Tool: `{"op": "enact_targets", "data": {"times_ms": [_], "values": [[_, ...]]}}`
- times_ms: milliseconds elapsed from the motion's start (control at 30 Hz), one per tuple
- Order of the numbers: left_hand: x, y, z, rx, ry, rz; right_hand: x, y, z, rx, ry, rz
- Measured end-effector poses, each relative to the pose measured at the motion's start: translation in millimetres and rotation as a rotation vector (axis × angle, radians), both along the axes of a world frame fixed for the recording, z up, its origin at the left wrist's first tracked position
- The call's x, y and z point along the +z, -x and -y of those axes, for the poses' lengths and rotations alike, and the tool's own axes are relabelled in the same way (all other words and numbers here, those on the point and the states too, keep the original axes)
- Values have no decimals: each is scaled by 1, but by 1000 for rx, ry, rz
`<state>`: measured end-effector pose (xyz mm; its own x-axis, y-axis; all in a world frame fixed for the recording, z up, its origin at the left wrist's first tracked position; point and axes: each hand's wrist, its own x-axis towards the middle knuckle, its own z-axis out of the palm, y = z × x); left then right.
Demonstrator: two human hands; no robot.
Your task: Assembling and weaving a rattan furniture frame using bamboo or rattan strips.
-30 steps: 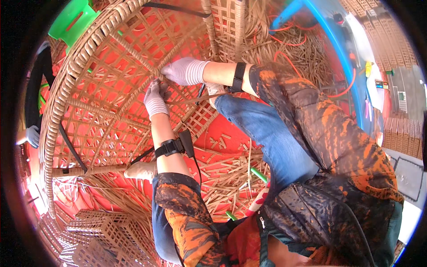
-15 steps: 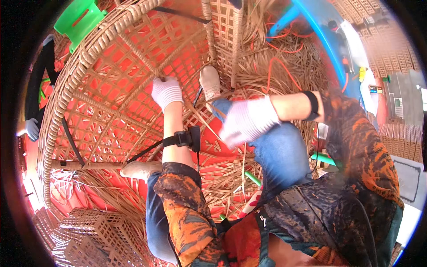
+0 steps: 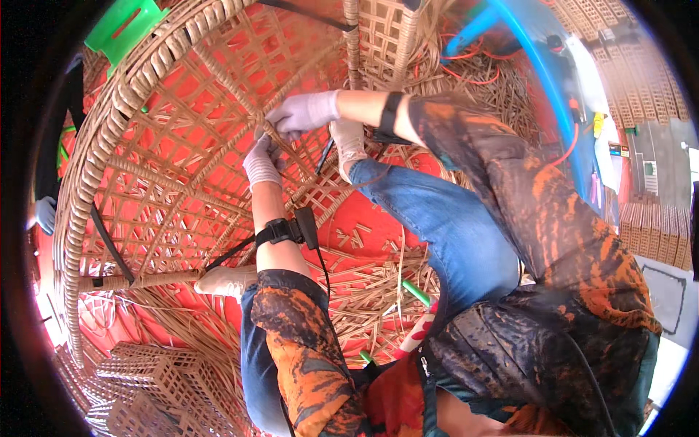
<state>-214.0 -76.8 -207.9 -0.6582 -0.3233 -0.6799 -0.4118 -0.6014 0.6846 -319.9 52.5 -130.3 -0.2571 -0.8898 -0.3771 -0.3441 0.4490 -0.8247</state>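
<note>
A large round-rimmed wicker basket [image 3: 79, 191], openly woven, leans in front of me with thick wrapped ribs crossing its lattice. Both my hands, in pale knit gloves, meet at one of these ribs. My left hand [image 3: 263, 162] is closed, its fingertips against the rib from below. Just above and to its right, my right hand [image 3: 302, 113] pinches at the same spot, fingers pressed together. A thin wicker strip [image 3: 368, 180] curves from near the hands over my jeans; its end between the fingers is mostly hidden.
Cut wicker strips [image 3: 364, 280] litter the red floor covering. Stacked small woven baskets [image 3: 149, 368] stand at lower left, a green plastic stool [image 3: 124, 30] at upper left. A blue curved frame [image 3: 542, 73] rises at right. Another person's gloved hand [image 3: 45, 215] shows at far left.
My right hand has swung up and left from above my knee to the rib beside my left hand. The left hand has shifted slightly down.
</note>
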Motion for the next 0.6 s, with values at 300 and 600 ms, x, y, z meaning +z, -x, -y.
{"op": "enact_targets", "data": {"times_ms": [300, 600], "values": [[15, -17, -19, -61, 575, -112, 67, -59, -48, 284, -320, -838], [37, -12, -27, -51, 684, -123, 143, -111, -276, -422, -244, -123]]}}
